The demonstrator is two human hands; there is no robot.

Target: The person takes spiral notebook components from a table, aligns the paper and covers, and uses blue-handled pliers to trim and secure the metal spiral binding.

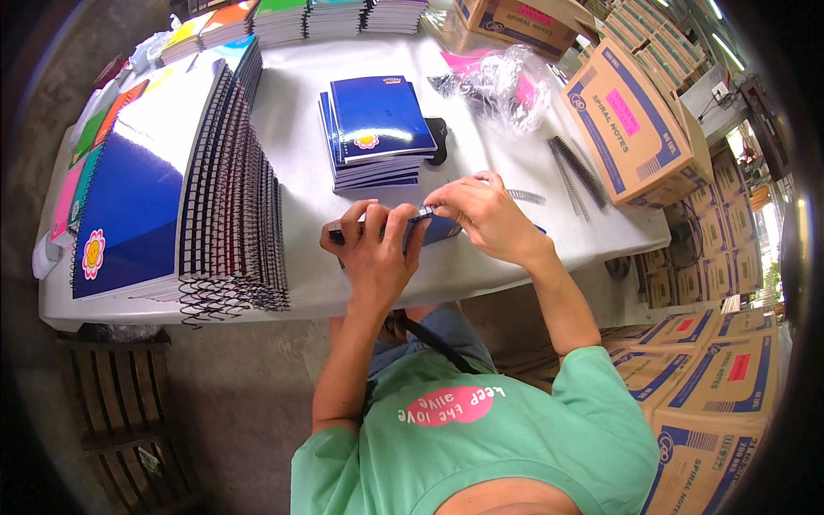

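Note:
My left hand [376, 245] is closed over the spine edge of a small blue notebook [441, 230], which stands on edge near the table's front side. Close by, the fingers of my right hand [489, 215] pinch at that same edge, where a bit of dark wire binding shows; what exactly they grip is partly hidden. Beyond my right hand a loose spiral wire coil [527, 196] lies on the table. Just past both hands sits a stack of blue notebooks [378, 116] with a flower sticker design on the top cover.
A tall stack of larger spiral notebooks [142, 197] stands at left on the white-covered table [296, 103]. More coils [577, 172], a clear plastic bag [511, 86] and a cardboard carton [631, 124] occupy the right. Cartons [721, 378] are piled beside me; a wooden slatted piece [120, 395] is lower left.

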